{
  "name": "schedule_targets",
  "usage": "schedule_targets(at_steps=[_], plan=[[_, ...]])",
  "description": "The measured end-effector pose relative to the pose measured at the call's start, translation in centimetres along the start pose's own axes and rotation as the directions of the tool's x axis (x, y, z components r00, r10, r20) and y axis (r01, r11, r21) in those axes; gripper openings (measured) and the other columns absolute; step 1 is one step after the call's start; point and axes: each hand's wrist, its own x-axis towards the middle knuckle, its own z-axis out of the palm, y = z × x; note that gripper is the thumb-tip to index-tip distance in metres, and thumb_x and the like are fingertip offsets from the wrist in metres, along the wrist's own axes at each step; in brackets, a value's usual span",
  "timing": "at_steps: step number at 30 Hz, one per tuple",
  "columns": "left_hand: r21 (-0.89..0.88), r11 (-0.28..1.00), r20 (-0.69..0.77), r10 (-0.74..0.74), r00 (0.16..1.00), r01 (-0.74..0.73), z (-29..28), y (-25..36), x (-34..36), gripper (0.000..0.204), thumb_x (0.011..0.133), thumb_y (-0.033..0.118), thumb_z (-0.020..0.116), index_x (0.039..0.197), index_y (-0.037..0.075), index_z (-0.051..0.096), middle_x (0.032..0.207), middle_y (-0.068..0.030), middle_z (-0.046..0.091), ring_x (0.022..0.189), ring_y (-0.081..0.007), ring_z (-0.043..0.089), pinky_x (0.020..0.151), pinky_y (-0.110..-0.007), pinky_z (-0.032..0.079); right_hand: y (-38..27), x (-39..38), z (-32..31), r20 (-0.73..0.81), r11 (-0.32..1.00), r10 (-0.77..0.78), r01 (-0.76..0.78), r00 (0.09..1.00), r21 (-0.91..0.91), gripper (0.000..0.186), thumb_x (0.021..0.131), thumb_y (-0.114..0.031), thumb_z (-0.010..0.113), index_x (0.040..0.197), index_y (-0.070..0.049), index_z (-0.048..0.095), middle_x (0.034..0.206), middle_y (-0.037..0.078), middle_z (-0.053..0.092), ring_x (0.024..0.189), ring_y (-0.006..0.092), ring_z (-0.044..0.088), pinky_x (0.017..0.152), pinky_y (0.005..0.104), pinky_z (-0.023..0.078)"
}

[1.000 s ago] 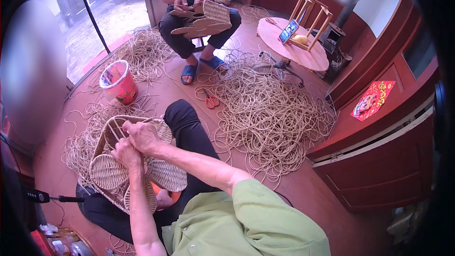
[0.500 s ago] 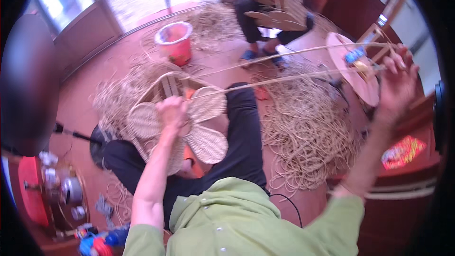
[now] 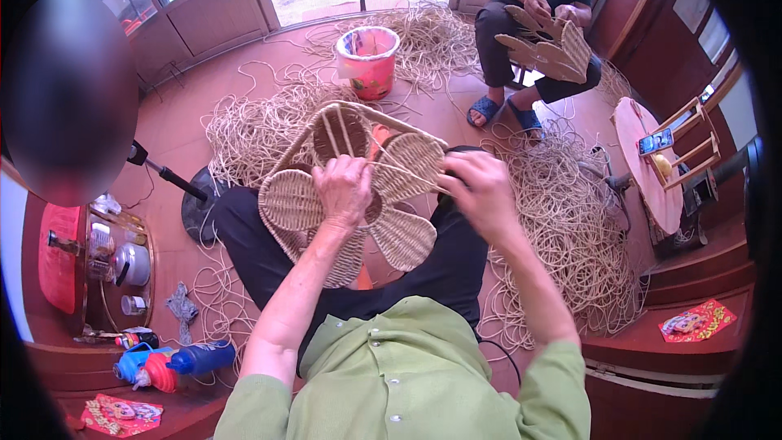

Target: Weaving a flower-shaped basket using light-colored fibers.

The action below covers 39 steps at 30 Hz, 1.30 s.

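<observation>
A flower-shaped woven straw piece [image 3: 405, 239] with rounded petals and a squarish rim rests across my lap. My left hand [image 3: 342, 187] presses on it near the centre, fingers bent over the inner edge of the far petal. That far petal shows bare cords strung lengthwise over a dark opening. Close by on the right, my right hand [image 3: 482, 193] pinches a strand of straw cord [image 3: 405, 169] that runs back toward my left hand. My left fingertips are partly hidden, as is the underside of the piece.
Heaps of loose cord [image 3: 562, 236] cover the floor right, left and far. A red bucket [image 3: 368, 85] stands ahead. Another person [image 3: 538, 33] sits far right with a similar woven piece. A round stool [image 3: 643, 183] is at right, a black stand [image 3: 199, 204] at left.
My right hand has come in from far out at the right, where it held the cord stretched, to beside the woven piece. My left hand stays on the piece. The view has shifted.
</observation>
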Motion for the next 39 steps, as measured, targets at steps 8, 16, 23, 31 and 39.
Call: schedule_targets(at_steps=[8,16,23,31,39], plan=[[-0.082,0.995,0.010,0.057,0.998,-0.056,1.7,-0.6,-0.4,0.015,0.085,0.026,0.064,0.090,0.014,0.070,0.082,-0.0018,0.059,0.083,-0.0212,0.057,0.077,-0.040,0.036,-1.3,4.7,7.9,0.185,0.896,0.210,-0.265,0.960,0.357,0.022,0.092,-0.027,0.064,0.092,-0.007,0.072,0.086,0.004,0.068,0.084,0.0182,0.060,0.081,0.0339,0.045],[-0.128,0.985,0.088,-0.105,0.991,0.115,0.5,-0.8,0.0,0.019,0.088,0.032,0.066,0.083,0.014,0.071,0.079,-0.0029,0.063,0.081,-0.0213,0.060,0.077,-0.040,0.034,-0.3,-0.9,-12.3,-0.045,0.169,0.435,-0.032,0.899,0.985,0.014,0.095,-0.012,0.055,0.096,0.000,0.063,0.097,0.013,0.065,0.087,0.0209,0.066,0.090,0.0445,0.055],[-0.081,0.984,0.040,-0.157,0.987,0.159,2.9,-2.5,0.1,0.020,0.084,0.031,0.068,0.075,0.014,0.070,0.074,-0.0017,0.064,0.073,-0.0206,0.062,0.070,-0.039,0.035,13.7,-15.3,-40.6,-0.358,0.180,0.681,0.328,0.638,0.927,0.015,0.096,-0.004,0.051,0.082,-0.006,0.045,0.071,-0.001,0.036,0.061,0.0110,0.035,0.050,0.0228,0.033],[-0.048,0.981,-0.101,-0.194,0.976,0.190,3.8,-3.4,-1.7,0.025,0.081,0.029,0.067,0.063,0.014,0.060,0.066,-0.0025,0.058,0.066,-0.0213,0.059,0.069,-0.040,0.034,12.7,-9.0,-12.0,-0.358,0.884,0.452,-0.462,0.817,0.063,0.026,0.099,-0.013,0.052,0.119,-0.001,0.066,0.116,0.006,0.067,0.090,0.0132,0.062,0.077,0.0225,0.049],[-0.034,0.978,-0.036,-0.206,0.978,0.205,2.6,-1.9,-1.7,0.019,0.085,0.030,0.065,0.077,0.013,0.064,0.075,-0.0044,0.065,0.073,-0.0222,0.063,0.071,-0.041,0.037,-0.6,4.5,12.1,0.050,0.953,-0.084,0.095,0.995,-0.289,0.008,0.082,-0.009,0.060,0.090,-0.009,0.060,0.087,0.010,0.062,0.075,0.0282,0.067,0.061,0.0392,0.053]])
